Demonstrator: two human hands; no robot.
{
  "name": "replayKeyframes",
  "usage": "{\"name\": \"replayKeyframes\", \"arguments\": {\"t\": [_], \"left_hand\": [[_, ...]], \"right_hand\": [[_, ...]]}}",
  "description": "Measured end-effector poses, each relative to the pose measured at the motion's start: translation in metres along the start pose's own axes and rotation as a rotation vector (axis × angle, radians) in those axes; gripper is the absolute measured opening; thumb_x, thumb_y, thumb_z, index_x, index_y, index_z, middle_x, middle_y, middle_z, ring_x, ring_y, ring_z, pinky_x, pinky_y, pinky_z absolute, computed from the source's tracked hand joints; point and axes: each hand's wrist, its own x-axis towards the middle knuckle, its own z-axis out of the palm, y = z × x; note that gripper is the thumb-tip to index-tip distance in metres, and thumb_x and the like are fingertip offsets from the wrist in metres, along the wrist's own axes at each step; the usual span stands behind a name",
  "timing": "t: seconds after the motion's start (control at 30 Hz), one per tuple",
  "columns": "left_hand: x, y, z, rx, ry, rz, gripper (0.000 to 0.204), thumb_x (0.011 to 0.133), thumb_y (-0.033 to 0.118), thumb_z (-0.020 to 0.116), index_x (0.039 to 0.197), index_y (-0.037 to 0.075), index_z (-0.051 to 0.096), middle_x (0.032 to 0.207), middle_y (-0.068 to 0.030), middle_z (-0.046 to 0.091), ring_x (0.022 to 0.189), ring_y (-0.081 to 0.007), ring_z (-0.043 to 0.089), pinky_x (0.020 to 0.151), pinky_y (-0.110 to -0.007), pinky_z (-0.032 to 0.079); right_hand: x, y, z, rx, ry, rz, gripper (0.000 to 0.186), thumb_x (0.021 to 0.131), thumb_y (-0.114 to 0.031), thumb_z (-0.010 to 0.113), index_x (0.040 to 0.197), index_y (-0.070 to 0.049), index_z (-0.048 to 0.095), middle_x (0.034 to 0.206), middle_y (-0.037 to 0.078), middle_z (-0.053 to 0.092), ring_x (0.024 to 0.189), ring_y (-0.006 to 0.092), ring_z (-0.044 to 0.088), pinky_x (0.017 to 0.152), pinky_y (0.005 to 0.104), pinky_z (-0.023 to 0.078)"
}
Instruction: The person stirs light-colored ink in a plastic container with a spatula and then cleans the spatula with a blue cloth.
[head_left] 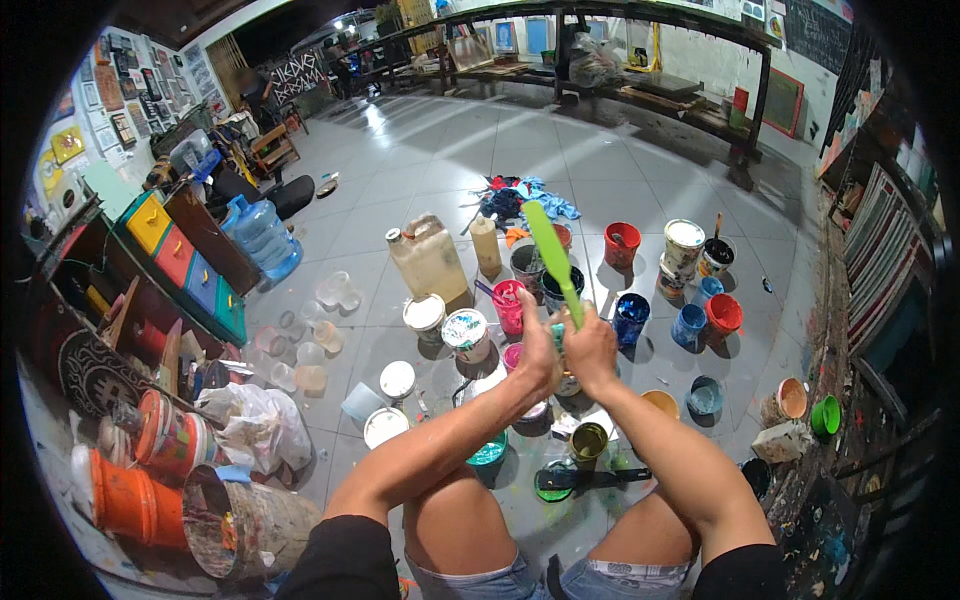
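Note:
A lime-green spatula (550,250) stands upright with its blade up, and my right hand (592,352) is wrapped round its lower end. Close beside it, my left hand (538,350) is raised with the fingers curved round something at the far side that I cannot make out. Both hands hang over a cluster of paint pots. A pink paint cup (508,310) with a stick in it stands just beyond my left hand. Past my right hand is a dark blue paint cup (630,318). Between my knees sits an olive-coloured paint pot (588,440).
A cloudy jerrycan (428,262), a white-lidded tub (466,332) and red cups (622,243) stand ahead. Rags (525,197) lie farther off. To the left are clear cups (310,354), a water jug (262,240) and orange buckets (130,500). A black tool (595,478) lies near my knees.

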Motion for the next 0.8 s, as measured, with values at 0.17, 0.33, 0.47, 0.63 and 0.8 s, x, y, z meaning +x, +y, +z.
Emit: {"name": "replayKeyframes", "arguments": {"t": [0.17,0.33,0.47,0.63,0.8], "left_hand": [[-0.021,-0.002,0.041,-0.105,-0.259,0.012,0.115,0.073,0.088,0.023,0.142,-0.004,0.028,0.145,-0.0227,0.031,0.137,-0.0322,0.029,0.113,-0.044,0.023],[-0.019,0.037,0.047,-0.511,-0.335,0.087,0.106,0.079,0.082,0.018,0.141,-0.004,0.029,0.144,-0.0251,0.032,0.132,-0.0392,0.035,0.110,-0.047,0.031],[0.003,0.036,0.025,-0.689,-0.425,0.061,0.104,0.080,0.081,0.021,0.140,-0.004,0.029,0.144,-0.0252,0.032,0.129,-0.0432,0.037,0.098,-0.047,0.047],[-0.001,0.052,0.027,-0.635,-0.405,0.174,0.109,0.075,0.084,0.029,0.142,-0.002,0.022,0.141,-0.0301,0.033,0.128,-0.0468,0.037,0.100,-0.049,0.045],[0.014,0.037,0.009,-0.522,-0.047,0.292,0.110,0.073,0.085,0.035,0.140,-0.003,0.025,0.138,-0.0324,0.035,0.126,-0.0439,0.040,0.106,-0.051,0.037]], "right_hand": [[0.043,0.059,-0.017,0.272,0.181,0.356,0.043,0.092,-0.038,0.051,0.088,0.003,0.062,0.079,0.024,0.065,0.081,0.0381,0.065,0.070,0.0462,0.047],[0.071,0.097,-0.006,1.244,-0.067,0.615,0.043,0.096,-0.039,0.043,0.110,-0.001,0.058,0.105,0.013,0.064,0.088,0.0262,0.064,0.078,0.0376,0.050],[0.030,0.009,0.003,1.383,-0.167,0.456,0.039,0.098,-0.036,0.043,0.113,-0.003,0.055,0.100,0.009,0.062,0.088,0.0193,0.060,0.076,0.0314,0.049],[-0.003,-0.014,-0.001,0.814,-0.043,0.406,0.038,0.097,-0.035,0.047,0.101,0.000,0.058,0.085,0.013,0.063,0.080,0.0168,0.059,0.069,0.0336,0.046],[-0.020,-0.019,0.024,0.606,0.085,0.445,0.040,0.096,-0.035,0.048,0.095,0.003,0.057,0.077,0.015,0.061,0.071,0.0216,0.055,0.067,0.0386,0.044]]}}
